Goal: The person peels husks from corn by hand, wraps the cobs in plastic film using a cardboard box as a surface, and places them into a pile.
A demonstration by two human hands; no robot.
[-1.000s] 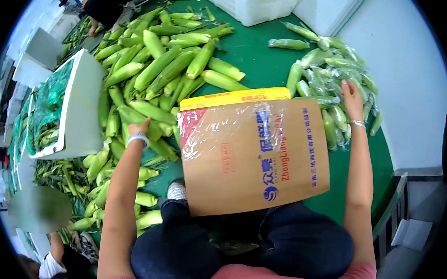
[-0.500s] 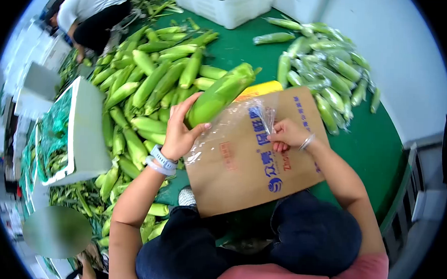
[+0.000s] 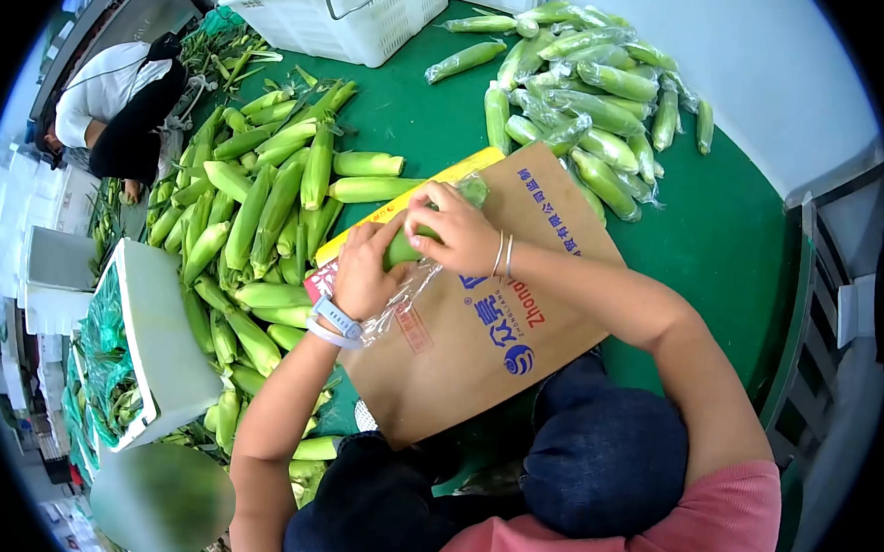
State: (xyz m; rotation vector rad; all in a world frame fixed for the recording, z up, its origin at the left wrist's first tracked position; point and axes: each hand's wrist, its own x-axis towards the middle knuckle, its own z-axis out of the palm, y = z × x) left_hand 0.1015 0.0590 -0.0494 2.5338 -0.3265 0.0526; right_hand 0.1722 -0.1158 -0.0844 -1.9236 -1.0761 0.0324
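- So the carton (image 3: 479,327) is my landmark: it's slanted in front of the person's knees, printed side up, with a yellow strip (image 3: 406,203) along its far-left edge.
- The ear of corn (image 3: 401,251) being worked on is over the carton's far-left part, mostly hidden by fingers.
- Left hand (image 3: 365,276) is curled around the near end of that ear, so it's holding corn.
- Right hand (image 3: 452,227) is bent in narrow over the ear. Can't tell if it's pinching husk, plastic or both.
- Clear film (image 3: 399,312) trails out toward the carton's near-left side, so imo this is the bagging step, partway through.
- Next move, I reckon, calls for a steady left grip while the film gets drawn snug without tearing.
- Unwrapped ears (image 3: 257,219) are heaped left of the carton, wrapped ones (image 3: 602,110) past its far-right edge on the green floor (image 3: 693,277).
- White crate (image 3: 350,20) is well beyond the carton, and a co-worker (image 3: 114,104) crouches off to its far left.
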